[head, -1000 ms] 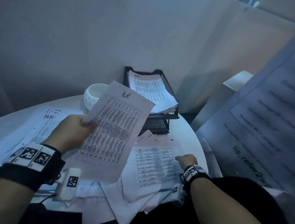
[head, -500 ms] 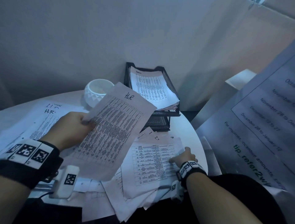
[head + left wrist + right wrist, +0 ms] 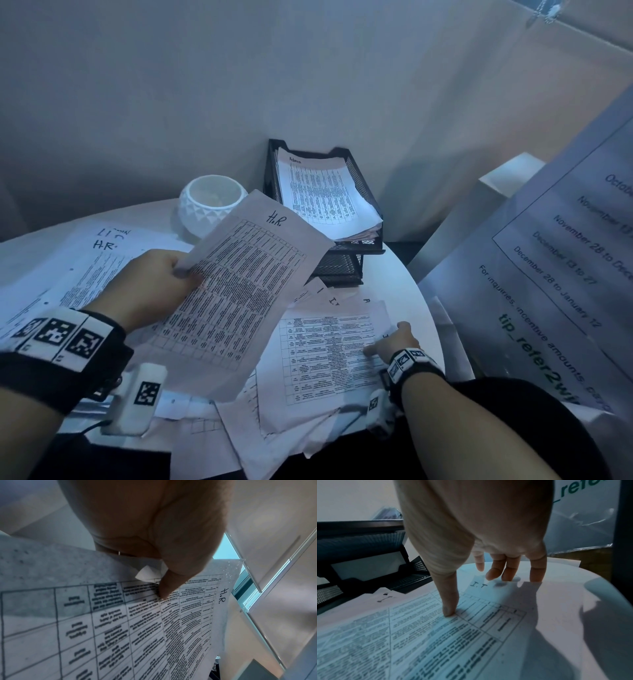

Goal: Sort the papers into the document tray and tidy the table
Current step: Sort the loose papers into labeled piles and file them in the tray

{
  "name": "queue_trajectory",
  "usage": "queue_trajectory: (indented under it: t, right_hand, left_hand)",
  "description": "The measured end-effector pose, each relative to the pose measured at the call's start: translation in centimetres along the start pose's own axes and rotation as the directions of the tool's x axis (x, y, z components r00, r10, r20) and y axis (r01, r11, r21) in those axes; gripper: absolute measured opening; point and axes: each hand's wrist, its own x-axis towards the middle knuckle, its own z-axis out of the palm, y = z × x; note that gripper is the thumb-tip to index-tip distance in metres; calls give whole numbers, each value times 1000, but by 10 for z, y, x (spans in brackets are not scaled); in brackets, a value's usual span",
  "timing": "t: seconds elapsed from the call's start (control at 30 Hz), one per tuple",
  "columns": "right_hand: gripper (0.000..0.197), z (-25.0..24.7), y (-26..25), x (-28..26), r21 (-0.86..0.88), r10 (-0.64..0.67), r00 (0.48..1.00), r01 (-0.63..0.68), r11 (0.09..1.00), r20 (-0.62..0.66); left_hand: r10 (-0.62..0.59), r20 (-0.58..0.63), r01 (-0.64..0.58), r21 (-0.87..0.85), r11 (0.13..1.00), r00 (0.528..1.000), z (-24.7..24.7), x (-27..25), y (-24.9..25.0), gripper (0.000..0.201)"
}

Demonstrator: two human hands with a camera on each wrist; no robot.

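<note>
A sheet headed "H.R." is pinched at its left edge by the left hand, thumb curled on top, and is held tilted above the worktop. The right hand is spread with straight fingers, thumb tip and fingertips pressed on the sheet marked "I.T" near the worktop's right edge. Loose papers overhang the near edge. The black mesh document tray stands at the far edge, papers in its top tier, beside a white bowl. A bare strip of worktop is seen between tray and right hand.
</note>
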Motion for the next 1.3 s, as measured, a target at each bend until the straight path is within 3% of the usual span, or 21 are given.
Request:
queue_trajectory:
  t: [0.23,0.4,0.47,0.53,0.57,0.6,0.7,0.77,0.83,0.9,0.97,1.07,1.13,1.2,1.3]
  right_hand:
    - [113,-5,5,0,32,-8,1000,8,999,15]
    - [122,-6,7,-4,122,-9,999,4,993,41]
    - [92,-7,6,-6,119,-36,999,37,992,-9]
    - [31,-15,3,-8,55,-115,987,122,991,-109]
    - [12,-22,0,-11,37,-174,976,180,983,-127]
    - [17,-29,-4,-14,37,-235,963,242,970,-136]
    - [36,-65,-22,-31,141,-400,903,421,896,-158]
    - [21,-92,-33,-48,227,-512,844,536,813,-158]
    - [11,-112,-39,-70,417,-611,783,598,684,-121]
    - [15,-127,-43,-94,586,-710,699,611,532,-84]
    - [15,-136,-48,-114,635,-784,617,633,443,-69]
    - [14,-136,-54,-129,703,-844,536,604,376,-10]
    - [21,-130,-58,-131,704,-858,514,602,377,19]
    - [18,-123,-63,-125,735,-837,548,566,373,2]
    - [12,-102,-61,-100,791,-666,745,426,438,-32]
  left_hand:
    - [23,12,-24,21,999,1000,1,1,-1,31]
    - [18,47,-17,-17,1000,999,5,5,-1,30]
    - [30,69,-29,-21,999,997,7,4,1,33]
    - [49,86,-47,-16,999,995,8,3,4,33]
    - [59,93,-58,-12,998,994,8,2,6,32]
    - [65,101,-64,-13,998,993,8,1,8,31]
    - [102,142,-98,-35,995,985,9,-2,18,25]
    - [129,165,-120,-65,991,978,11,-7,27,18]
    - [147,186,-129,-103,986,971,15,-9,35,19]
    - [160,197,-130,-156,979,967,18,-12,41,15]
    - [164,164,-131,-196,972,973,22,-14,45,16]
    - [186,83,-164,-219,962,979,27,-17,53,14]
    - [199,39,-186,-222,957,979,29,-16,56,16]
    - [199,-15,-198,-192,961,980,29,-16,58,18]
    - [184,-121,-202,-160,966,975,28,-10,54,18]
